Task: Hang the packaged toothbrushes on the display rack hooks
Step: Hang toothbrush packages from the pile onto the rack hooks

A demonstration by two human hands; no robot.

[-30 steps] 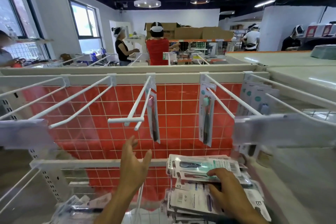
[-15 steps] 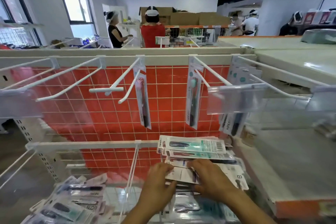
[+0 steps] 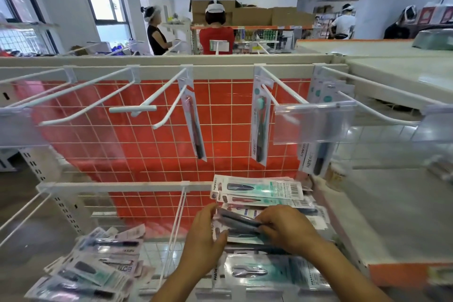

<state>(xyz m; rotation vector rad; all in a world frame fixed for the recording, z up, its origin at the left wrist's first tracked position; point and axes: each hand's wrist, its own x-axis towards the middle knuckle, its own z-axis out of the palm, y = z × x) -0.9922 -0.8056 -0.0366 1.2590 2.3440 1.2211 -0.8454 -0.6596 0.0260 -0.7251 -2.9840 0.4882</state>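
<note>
**Both hands on a toothbrush pack at the lower pile**

Left hand (image 3: 204, 236) curled at the left end of a flat carded toothbrush pack with a dark brush (image 3: 239, 222), thumb under the edge and fingers over the top. Right hand (image 3: 285, 228) gripping the same pack at its right end, fingers bent down onto it. Pack held low, just above a stack of white-and-teal carded toothbrush packs (image 3: 259, 191) lying flat at the right of the lower wire shelf (image 3: 157, 250), near the beige metal shelf board (image 3: 382, 216) on the right.

Second loose heap of similar packs (image 3: 98, 267) lying at lower left, well apart from the hands, on the other side of a thin white wire divider (image 3: 175, 228).

Above, a row of white wire display hooks (image 3: 169, 91) jutting from the cream top rail (image 3: 171, 60), in front of a white wire grid backed by red sheet (image 3: 137, 145). One pack with a reddish brush (image 3: 193, 125) hanging from the centre hook, one with a teal-headed brush (image 3: 260, 125) from the next hook to the right, several more packs (image 3: 318, 145) bunched on the far right hook, partly behind a clear plastic label holder (image 3: 313, 123). Hooks to the left bare.

Beyond the rack, several people in headgear (image 3: 215, 29) standing among shelves and brown cardboard boxes (image 3: 257, 15).
</note>
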